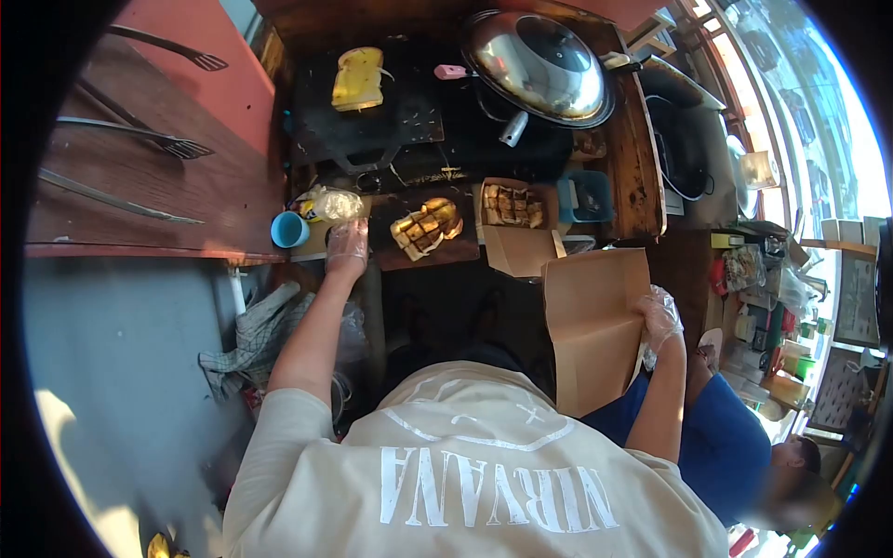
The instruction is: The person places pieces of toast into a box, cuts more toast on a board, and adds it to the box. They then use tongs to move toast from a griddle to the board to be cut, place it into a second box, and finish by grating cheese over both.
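Observation:
My left hand (347, 245), in a clear plastic glove, is at the left end of the worktop, fingers curled together; I cannot tell what is in them. Just beyond it lies a clear plastic-wrapped packet (333, 204), with a blue cup (289, 230) to its left. To the right, toasted bread cut into pieces (427, 229) rests on a dark board (386, 258). My gloved right hand (661, 316) grips the right side of an unfolded brown cardboard box (595, 339), held off the worktop's front edge. Another open box (523, 249) contains cut toast (513, 205).
A bread slice (358, 79) sits on the black griddle (316, 130). Right of it stands a pan with a domed metal lid (539, 65). A blue container (585, 196) is by the filled box. Several metal forks and spatulas (186, 146) lie left. A person in blue (721, 446) is close at right.

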Available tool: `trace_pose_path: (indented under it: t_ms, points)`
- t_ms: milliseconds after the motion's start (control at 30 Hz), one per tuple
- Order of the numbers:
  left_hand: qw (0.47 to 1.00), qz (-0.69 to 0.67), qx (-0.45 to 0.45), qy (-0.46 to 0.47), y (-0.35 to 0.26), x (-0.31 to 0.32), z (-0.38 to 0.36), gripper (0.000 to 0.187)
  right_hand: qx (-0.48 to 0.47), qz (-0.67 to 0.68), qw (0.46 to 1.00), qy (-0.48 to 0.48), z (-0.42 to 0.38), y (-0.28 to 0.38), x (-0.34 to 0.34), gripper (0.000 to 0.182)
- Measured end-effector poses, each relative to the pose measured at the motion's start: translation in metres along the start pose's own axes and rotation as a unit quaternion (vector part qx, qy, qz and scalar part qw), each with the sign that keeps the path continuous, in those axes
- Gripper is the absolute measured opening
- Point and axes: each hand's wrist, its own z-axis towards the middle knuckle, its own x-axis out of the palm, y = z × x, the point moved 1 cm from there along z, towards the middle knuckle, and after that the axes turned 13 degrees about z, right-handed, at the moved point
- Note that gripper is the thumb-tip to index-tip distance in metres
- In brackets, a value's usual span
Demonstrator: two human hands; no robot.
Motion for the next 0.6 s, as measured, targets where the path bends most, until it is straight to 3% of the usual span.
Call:
trace_pose_path:
  t_ms: [133,233,300,367,433,467,500,567,600]
  points:
    - [0.996,-0.001,-0.026,0.084,0.003,0.024,-0.004,0.027,0.005,0.015,1.0,0.006,0.016,-0.005,-0.013,0.02]
    - [0.997,0.02,-0.002,0.069,-0.008,0.007,-0.02,0.022,0.009,0.017,0.999,0.027,0.013,0.013,-0.015,0.02]
    - [0.998,-0.036,-0.06,-0.002,-0.016,-0.005,-0.035,0.023,-0.008,0.007,1.0,0.025,0.02,0.018,-0.028,0.019]
    - [0.995,-0.059,-0.076,-0.005,-0.024,-0.018,-0.048,0.026,-0.024,-0.002,0.999,0.021,0.032,0.021,-0.044,0.018]
    - [0.992,-0.081,-0.092,-0.003,-0.03,-0.02,-0.07,0.03,-0.119,-0.099,0.988,0.023,0.062,0.015,-0.074,0.018]
    - [0.989,-0.093,-0.118,-0.016,-0.032,-0.016,-0.083,0.033,-0.316,-0.238,0.917,0.06,0.113,-0.02,-0.114,0.019]
    - [0.984,-0.104,-0.143,-0.031,-0.033,-0.013,-0.096,0.036,-0.317,-0.236,0.917,0.061,0.106,-0.005,-0.107,0.019]
    - [0.978,-0.107,-0.175,-0.02,-0.038,-0.016,-0.127,0.04,-0.301,-0.428,0.852,-0.018,0.056,0.058,-0.073,0.022]
    - [0.972,-0.111,-0.208,-0.008,-0.04,-0.018,-0.143,0.043,-0.245,-0.361,0.899,0.04,0.043,0.081,-0.06,0.024]
